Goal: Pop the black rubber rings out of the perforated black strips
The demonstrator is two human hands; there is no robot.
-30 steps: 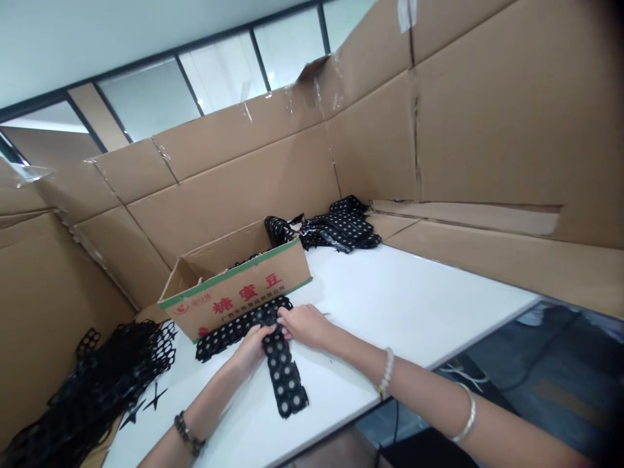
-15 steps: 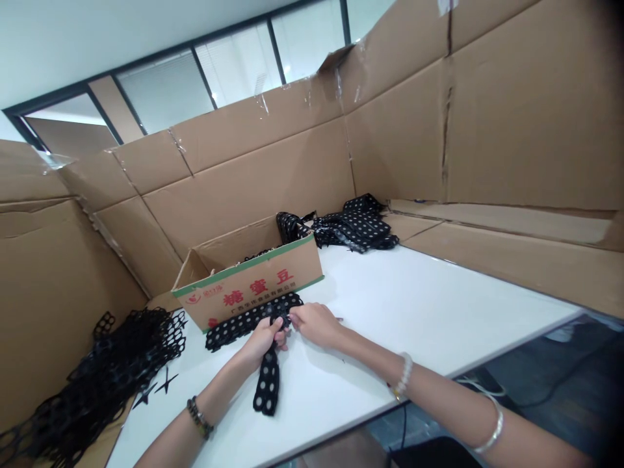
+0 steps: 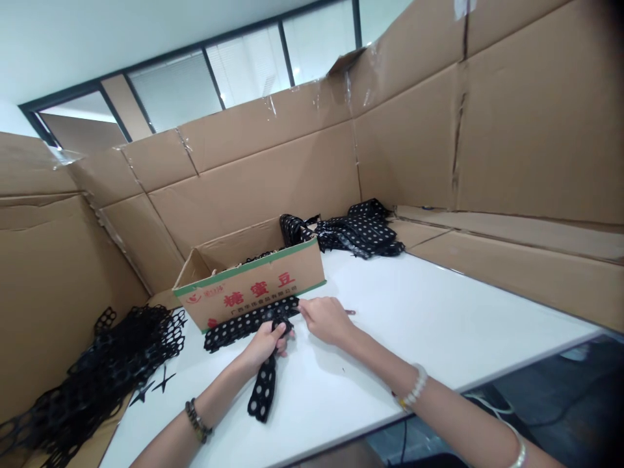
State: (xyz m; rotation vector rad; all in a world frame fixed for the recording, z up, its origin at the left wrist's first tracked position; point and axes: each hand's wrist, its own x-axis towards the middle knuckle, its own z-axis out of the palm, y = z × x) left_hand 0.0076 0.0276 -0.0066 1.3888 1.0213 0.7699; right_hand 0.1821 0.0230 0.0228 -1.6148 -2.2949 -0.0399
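My left hand is closed around a black strip with pale dots, bunched at the fingers, its lower end hanging toward me over the table. Just right of it, my right hand is pinched closed, its fingertips near the end of a second dotted strip. From behind that hand pokes the end of a thin reddish-brown stick-like tool; the rest is hidden by the fingers. The second strip lies flat along the front of an open cardboard box with a green edge and red lettering.
Black dotted pieces lie piled behind the box's right end. At the left is a heap of black netting with round holes, with small black star-shaped scraps beside it. Cardboard walls surround the white table.
My right hand has drawn away to the right from my left hand. The hanging end of the strip has swung slightly left, and the view has shifted a little.
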